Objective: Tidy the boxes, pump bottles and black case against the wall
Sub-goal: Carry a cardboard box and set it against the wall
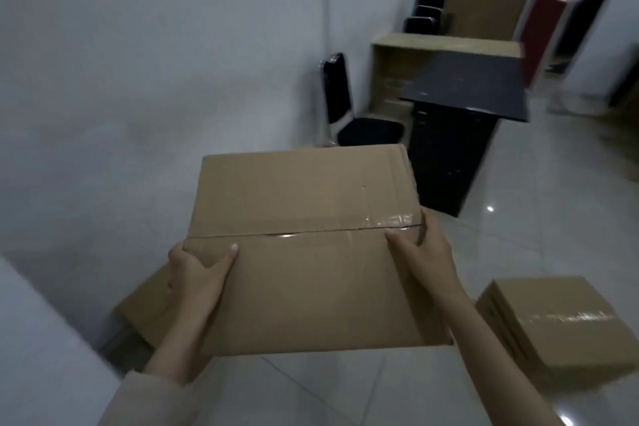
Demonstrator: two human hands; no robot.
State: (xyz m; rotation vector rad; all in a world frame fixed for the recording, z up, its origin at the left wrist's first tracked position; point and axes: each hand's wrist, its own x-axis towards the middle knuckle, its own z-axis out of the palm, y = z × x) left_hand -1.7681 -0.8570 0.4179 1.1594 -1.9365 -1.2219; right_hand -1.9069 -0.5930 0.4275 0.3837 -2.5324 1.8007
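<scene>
The left hand (193, 273) holds the left edge of the big cardboard box (311, 252), thumb lying on the top face, other fingers hidden under/behind the side. The right hand (420, 252) holds the right edge in the same way: thumb on top near the tape seam, fingers curled round the side. So both grips are closed on the box, w/ the box carried between them, in the air above the floor (518, 225), near the white wall (138, 79).

Handling, as I judge it: the box is stiff corrugated card, flaps closed w/ clear tape, so it should keep its shape. The weight I cannot tell; it is held level w/ thumbs only on top, so probably not very heavy. The card is smooth and can slip, so best to hold at opposite sides w/ fingers under the bottom edge, not by the taped flap.

Below the left hand a second box (145, 308) lies by the wall, partly hidden. A smaller taped box (560, 322) stands on the floor at right, well apart. Farther: a black chair (349, 107), a black cabinet (456, 135), a light wood desk (415, 45). Pump bottles and black case: not seen here.
</scene>
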